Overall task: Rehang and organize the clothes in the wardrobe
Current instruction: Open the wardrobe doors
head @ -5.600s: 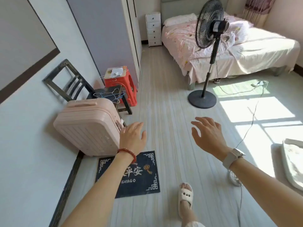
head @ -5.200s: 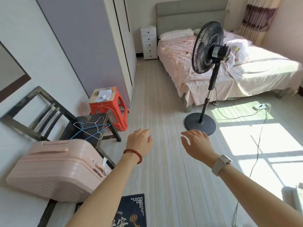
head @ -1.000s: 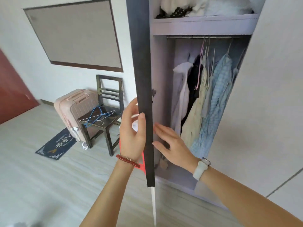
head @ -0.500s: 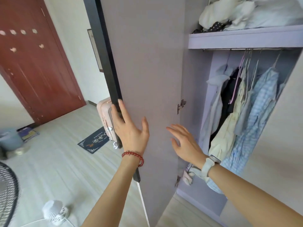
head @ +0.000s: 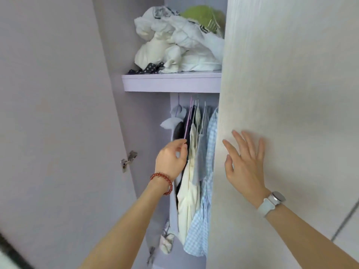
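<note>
Inside the wardrobe: hanging clothes (head: 196,171) crowd one short stretch under the shelf (head: 171,82), so the task's garments sit right in front of the person.
Left hand: left hand (head: 171,160) reaches among the garments with fingers curled at the dark one and the pink hanger (head: 188,121); it looks like a light pinch, probably to part or pick a piece, but I cannot tell whether it truly grips.
Right hand: right hand (head: 245,162) lies flat, fingers straight and spread, on the closed white door (head: 291,94), holding nothing; likely bracing, or about to push that door aside.
Top shelf: crumpled white laundry (head: 174,41) is piled loose, still to be sorted.
Left door: left door (head: 58,113) stands swung wide for access.
Change: half a second ago the left hand pressed this door's edge and the right hovered in the opening; now both have moved on.
</note>
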{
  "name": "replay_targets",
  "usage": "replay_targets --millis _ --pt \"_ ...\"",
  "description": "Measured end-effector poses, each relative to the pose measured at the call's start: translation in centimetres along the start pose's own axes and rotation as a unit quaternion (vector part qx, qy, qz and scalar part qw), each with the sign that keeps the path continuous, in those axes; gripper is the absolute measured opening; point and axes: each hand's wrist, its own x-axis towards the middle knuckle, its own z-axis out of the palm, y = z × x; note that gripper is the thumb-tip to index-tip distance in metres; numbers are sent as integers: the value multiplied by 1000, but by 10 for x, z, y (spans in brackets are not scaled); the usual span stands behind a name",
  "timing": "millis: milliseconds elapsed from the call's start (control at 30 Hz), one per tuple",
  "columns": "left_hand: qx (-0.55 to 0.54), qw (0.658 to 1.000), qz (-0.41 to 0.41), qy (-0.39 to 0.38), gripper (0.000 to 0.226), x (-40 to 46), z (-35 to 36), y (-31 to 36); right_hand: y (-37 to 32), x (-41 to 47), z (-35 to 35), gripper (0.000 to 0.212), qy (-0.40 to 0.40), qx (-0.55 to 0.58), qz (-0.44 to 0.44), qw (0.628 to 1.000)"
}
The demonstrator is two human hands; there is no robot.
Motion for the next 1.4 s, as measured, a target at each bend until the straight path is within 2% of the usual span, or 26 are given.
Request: replay_targets --millis 67,167,233,433,567,667,767,933,1033,1167,1300,1400 --pt "-60 997 29 -40 40 26 29 24 28 14 -7 45 -3 -54 29 998" --pt "-143 981 30 -130 67 54 67 46 54 21 -2 54 -51 -102 79 990" --pt "-201 964 27 -169 76 65 85 54 62 16 5 59 -80 -119 86 986" --pt "-288 942 53 -162 68 61 94 57 56 15 6 61 -93 -106 118 983" --pt "-320 932 55 -162 67 34 76 51 32 -13 -1 58 -73 0 177 982" --pt "-355 912 81 -192 61 10 51 45 2 -41 -13 60 -44 67 208 975" --pt "-377 881 144 -247 59 -15 27 45 -30 -64 -33 61 -29 87 239 967" --pt "-430 797 231 -357 60 -52 7 56 -63 -101 -86 59 -15 103 279 955" --pt "-428 755 281 -409 58 -65 5 71 -73 -126 -115 58 -15 50 264 963" --pt "-400 712 354 -456 55 -85 13 104 -78 -151 -152 60 25 28 319 947" --pt "-337 704 422 -461 52 -106 33 145 -79 -170 -191 51 84 -12 368 926" --pt "-281 695 474 -462 62 -125 48 178 -71 -187 -214 53 134 -46 422 895"
